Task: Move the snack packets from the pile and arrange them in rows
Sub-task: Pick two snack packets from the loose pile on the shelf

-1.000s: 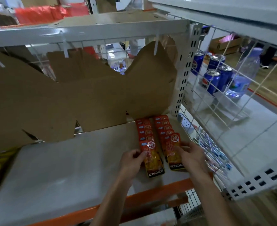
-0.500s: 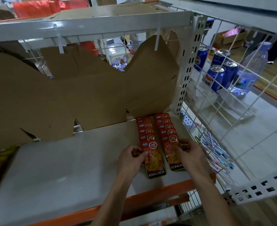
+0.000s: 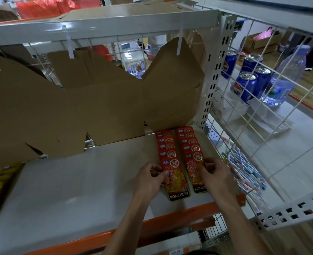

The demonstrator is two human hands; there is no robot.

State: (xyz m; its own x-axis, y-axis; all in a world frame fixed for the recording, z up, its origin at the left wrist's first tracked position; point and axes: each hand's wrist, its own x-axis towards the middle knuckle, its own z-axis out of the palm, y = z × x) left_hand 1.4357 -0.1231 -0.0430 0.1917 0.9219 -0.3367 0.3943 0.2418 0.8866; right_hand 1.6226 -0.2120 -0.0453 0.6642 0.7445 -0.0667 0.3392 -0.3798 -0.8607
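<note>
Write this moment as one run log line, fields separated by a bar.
stage: aligning rows | left hand: pinches front packet of left row | right hand: pinches front packet of right row | surface: shelf

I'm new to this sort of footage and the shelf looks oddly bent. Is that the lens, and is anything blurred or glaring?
Head view: the wide lens bows the upper shelf rail and the wire mesh; light glares off that rail; the snack packets read sharply, "KONCHEW" legible; the soda cans behind the mesh look softer; both hands, left hand and right hand, cast only faint shadows.
</note>
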